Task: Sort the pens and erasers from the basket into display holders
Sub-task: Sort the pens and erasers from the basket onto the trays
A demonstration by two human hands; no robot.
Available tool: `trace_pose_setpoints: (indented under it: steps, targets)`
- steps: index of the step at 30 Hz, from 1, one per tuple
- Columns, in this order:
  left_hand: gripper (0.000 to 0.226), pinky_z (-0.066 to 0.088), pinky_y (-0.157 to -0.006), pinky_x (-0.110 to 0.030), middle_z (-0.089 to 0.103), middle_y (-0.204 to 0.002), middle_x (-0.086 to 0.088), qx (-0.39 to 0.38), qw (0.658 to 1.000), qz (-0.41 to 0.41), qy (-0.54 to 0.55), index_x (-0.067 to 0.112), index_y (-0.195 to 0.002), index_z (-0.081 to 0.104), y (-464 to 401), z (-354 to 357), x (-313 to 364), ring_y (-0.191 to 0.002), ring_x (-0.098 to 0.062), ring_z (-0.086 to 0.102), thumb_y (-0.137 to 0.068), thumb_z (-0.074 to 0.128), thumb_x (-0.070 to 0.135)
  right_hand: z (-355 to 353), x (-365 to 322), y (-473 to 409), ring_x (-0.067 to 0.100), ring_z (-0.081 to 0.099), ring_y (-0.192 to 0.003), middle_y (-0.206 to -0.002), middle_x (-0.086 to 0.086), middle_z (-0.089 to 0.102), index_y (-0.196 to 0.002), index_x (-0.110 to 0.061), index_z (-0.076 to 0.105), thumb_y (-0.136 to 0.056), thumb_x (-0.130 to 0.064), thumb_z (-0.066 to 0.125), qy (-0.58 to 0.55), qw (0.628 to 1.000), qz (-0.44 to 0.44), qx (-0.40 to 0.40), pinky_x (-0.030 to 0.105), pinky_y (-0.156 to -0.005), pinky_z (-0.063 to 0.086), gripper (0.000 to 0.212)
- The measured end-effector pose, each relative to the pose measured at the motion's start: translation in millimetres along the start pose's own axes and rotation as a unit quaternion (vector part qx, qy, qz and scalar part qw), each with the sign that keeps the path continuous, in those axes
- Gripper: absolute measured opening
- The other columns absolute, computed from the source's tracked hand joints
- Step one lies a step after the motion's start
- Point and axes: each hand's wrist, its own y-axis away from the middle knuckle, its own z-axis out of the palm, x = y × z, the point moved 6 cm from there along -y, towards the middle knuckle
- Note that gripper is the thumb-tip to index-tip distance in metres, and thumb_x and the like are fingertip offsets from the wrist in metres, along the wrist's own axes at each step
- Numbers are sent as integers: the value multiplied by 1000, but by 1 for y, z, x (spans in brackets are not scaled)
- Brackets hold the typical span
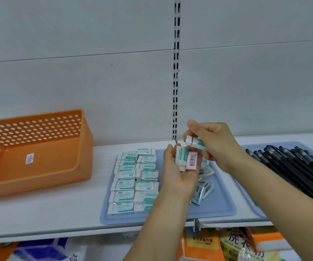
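Note:
My left hand (176, 172) is cupped palm up above the blue eraser tray (216, 206), holding two erasers (187, 159), one green-sleeved and one pink. My right hand (214, 142) pinches a third green-sleeved eraser (194, 141) just above them. Two neat columns of erasers (135, 179) fill the tray's left side, and a few loose ones (203, 187) lie under my hands. A second blue tray (250, 193) at the right holds several black pens (295, 166). The orange perforated basket (44, 157) lies tipped on its side at the left, its inside bare.
Everything rests on a white shelf (57, 211) with a grey back panel and a slotted upright (176, 72). Packaged goods (217, 243) sit on the shelf below, under the front edge.

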Motion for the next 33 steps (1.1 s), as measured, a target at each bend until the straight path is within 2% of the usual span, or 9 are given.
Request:
trace_pose_setpoints:
  steps: [5,8,10,13,16,19,24,29,33]
  targets:
    - [14,54,-51,-24,70,-74,-10,22,973,152,-174,12,-97,66,-2,-1,21,-61,-17,67,-86,72,18,-21,20,2,12,35,-36,-70,5,66,-80,-14,77,-88,-50,62,-99,994,28,39,16,-36,29,40]
    - [5,51,-70,-19,69,-95,7,15,814,352,-462,24,-93,69,1,2,37,-81,-2,65,-88,69,22,-30,45,9,9,37,-38,-70,1,62,-92,-15,75,-83,-41,71,-85,993,83,26,16,-35,27,28]
    - [8,46,-80,-16,60,-102,10,3,720,404,-565,27,-93,65,1,0,34,-92,2,58,-91,64,20,-31,63,16,6,43,-37,-71,0,61,-99,-14,71,-84,-23,73,-76,991,105,18,16,-33,30,17]
    - [17,42,-82,-9,51,-108,9,-27,666,420,-616,31,-96,59,-4,-5,25,-96,5,53,-95,57,15,-30,82,24,2,50,-38,-66,-5,62,-106,-15,67,-86,-7,68,-56,991,119,20,15,-34,33,22]
    - [19,44,-97,-25,49,-116,9,-59,661,367,-652,27,-114,57,-14,-8,13,-108,-6,52,-99,49,18,-27,92,27,1,48,-41,-56,-12,61,-108,-15,66,-88,-7,64,-47,992,120,11,15,-36,33,21]
    - [24,40,-100,-23,53,-119,13,-81,671,320,-664,26,-123,55,-16,-9,5,-116,-6,50,-101,45,25,-26,91,27,3,48,-46,-70,-2,62,-110,-18,66,-93,-14,59,-7,995,96,4,16,-39,34,18]
    - [21,47,-98,-31,63,-119,10,-55,784,254,-564,35,-118,55,-17,-15,13,-112,-7,58,-102,42,36,-17,81,26,-10,55,-56,-79,-13,58,-104,-35,61,-93,-16,56,179,983,-7,-48,6,-47,37,23]
    - [28,43,-97,-21,60,-125,11,-63,748,276,-600,33,-127,53,-8,-12,13,-116,-2,55,-104,37,32,-14,78,22,-6,60,-70,-89,-15,64,-90,-39,57,-85,-39,69,243,968,-36,-49,16,-59,43,13]
    - [33,39,-95,-16,56,-125,16,-46,651,333,-681,32,-132,51,3,-18,17,-116,-2,50,-104,36,39,-25,76,22,6,61,-59,-73,-3,64,-83,-16,59,-89,-24,68,114,993,-31,-4,23,-54,48,14]
